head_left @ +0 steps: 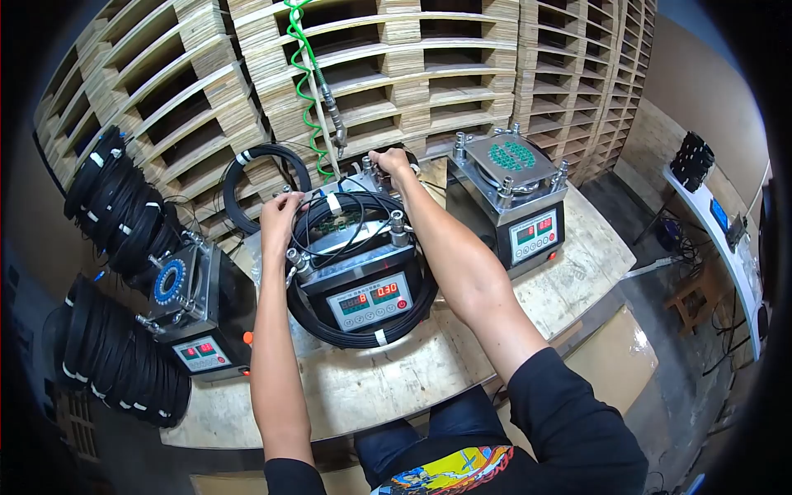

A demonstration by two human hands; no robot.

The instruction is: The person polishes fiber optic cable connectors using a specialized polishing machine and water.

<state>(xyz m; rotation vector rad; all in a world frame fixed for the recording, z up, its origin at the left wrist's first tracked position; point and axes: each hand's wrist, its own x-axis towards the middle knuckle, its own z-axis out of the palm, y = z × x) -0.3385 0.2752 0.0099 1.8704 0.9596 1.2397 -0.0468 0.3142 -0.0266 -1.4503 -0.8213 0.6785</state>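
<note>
In the middle of the bench stands a box-shaped machine [371, 307] with a red digital display and metal posts on top. A coil of black cable [375, 338] with white ties hangs around it, and loops cross its top. My left hand [279, 216] is at the machine's back left corner beside the cable, fingers bent together; what they hold is hidden. Reaching to the back right corner, my right hand [391, 162] has its fingers curled close to a metal post [369, 167]. Whether it grips the post or cable there is too small to make out.
Similar machines stand left [194, 330] and right [528, 223] on the wooden bench [363, 392]. Stacked black cable coils [124, 351] are at the far left. Wooden pallets [462, 49] rise behind, with a green spiral air hose [299, 74] hanging down. A white table [730, 247] is at right.
</note>
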